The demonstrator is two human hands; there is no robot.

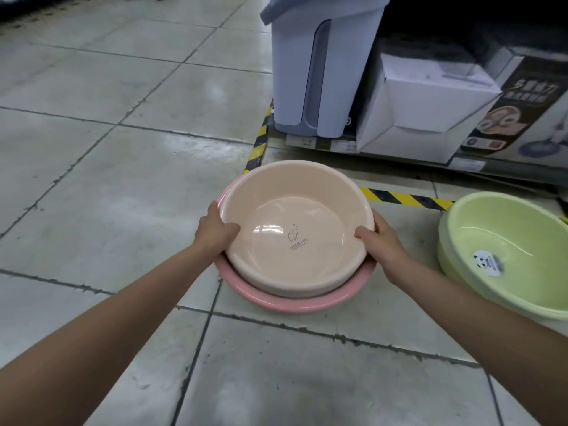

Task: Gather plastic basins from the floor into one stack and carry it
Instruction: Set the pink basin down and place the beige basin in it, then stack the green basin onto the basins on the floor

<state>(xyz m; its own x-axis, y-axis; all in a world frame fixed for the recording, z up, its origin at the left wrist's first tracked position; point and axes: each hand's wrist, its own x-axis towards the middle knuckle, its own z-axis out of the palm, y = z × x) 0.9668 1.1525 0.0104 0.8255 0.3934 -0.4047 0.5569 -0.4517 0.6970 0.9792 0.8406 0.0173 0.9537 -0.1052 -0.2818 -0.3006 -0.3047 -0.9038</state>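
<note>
I'm looking down at a floor [123, 179] of large pale grey tiles with dark, gritty grout lines, glossy enough to throw back a soft glare from overhead near the middle. A strip of yellow-and-black hazard tape [259, 146] runs along the floor from the upper centre toward me, then picks up again off to the right, edging a low shelf base [322, 144]. On that base I can make out a tall white and pale blue plastic bin [322, 81], a plain white carton [430, 118] just beside it, and a dark printed box [522, 112] at far right, with deep shadow behind them.
</note>
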